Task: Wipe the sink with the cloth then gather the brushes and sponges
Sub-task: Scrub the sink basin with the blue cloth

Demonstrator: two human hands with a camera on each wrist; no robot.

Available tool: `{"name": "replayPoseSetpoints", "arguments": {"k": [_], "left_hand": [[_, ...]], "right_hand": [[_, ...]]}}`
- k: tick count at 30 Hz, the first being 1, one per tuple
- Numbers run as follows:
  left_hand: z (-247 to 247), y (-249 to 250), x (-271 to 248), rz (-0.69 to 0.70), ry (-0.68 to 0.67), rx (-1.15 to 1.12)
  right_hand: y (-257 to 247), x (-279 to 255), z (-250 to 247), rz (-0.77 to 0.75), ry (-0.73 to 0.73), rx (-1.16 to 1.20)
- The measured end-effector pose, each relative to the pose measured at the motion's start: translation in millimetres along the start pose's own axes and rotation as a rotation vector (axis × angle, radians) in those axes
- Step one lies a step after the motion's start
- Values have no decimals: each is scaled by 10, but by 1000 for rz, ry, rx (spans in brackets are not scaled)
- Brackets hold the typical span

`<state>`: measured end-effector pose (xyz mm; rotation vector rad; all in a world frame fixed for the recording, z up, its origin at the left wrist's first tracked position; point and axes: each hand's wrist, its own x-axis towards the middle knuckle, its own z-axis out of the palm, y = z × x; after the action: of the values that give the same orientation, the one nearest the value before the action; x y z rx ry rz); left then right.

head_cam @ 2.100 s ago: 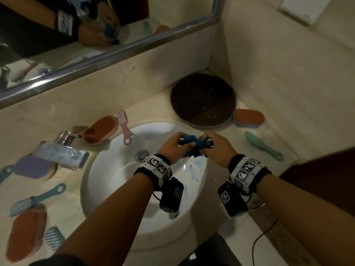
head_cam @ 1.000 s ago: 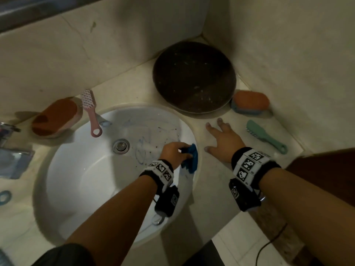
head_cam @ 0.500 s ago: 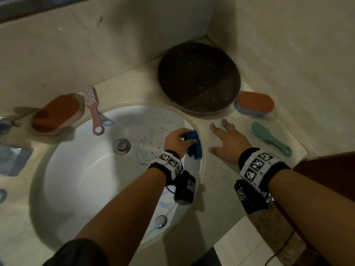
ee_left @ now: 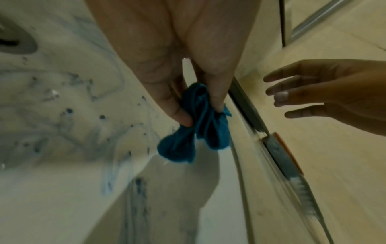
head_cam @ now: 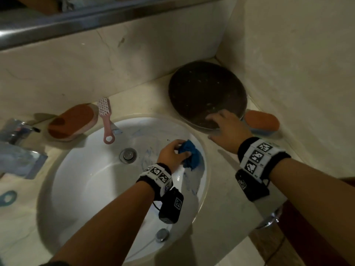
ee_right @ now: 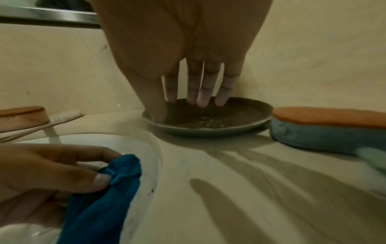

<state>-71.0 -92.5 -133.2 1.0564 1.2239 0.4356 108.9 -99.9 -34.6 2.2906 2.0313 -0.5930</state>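
Our left fingers [ee_left: 177, 113] pinch the blue cloth [head_cam: 189, 155] low on the right side of the sink [head_cam: 92, 181], and our right hand [head_cam: 226, 129], flat on the counter 1 second ago, now reaches loose-fingered over the dark plate [head_cam: 203, 89], so gathering may start early.

two sponges [head_cam: 72, 121] [head_cam: 262, 122], one pink brush [head_cam: 106, 120], one cloth [head_cam: 190, 153], one plate [head_cam: 201, 89]

Bunched blue cloth [head_cam: 190, 154] against white sink's [head_cam: 92, 181] smeared right wall.
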Motion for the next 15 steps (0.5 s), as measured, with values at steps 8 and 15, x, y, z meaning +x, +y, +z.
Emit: {"name": "replayPoseSetpoints", "arguments": {"k": [8, 15], "left_hand": [[-372, 129, 462, 149, 463, -73], [32, -108, 673, 217, 513, -13]], "right_hand": [[65, 600, 166, 22, -246, -89], [148, 629, 213, -15, -252, -122]]}}
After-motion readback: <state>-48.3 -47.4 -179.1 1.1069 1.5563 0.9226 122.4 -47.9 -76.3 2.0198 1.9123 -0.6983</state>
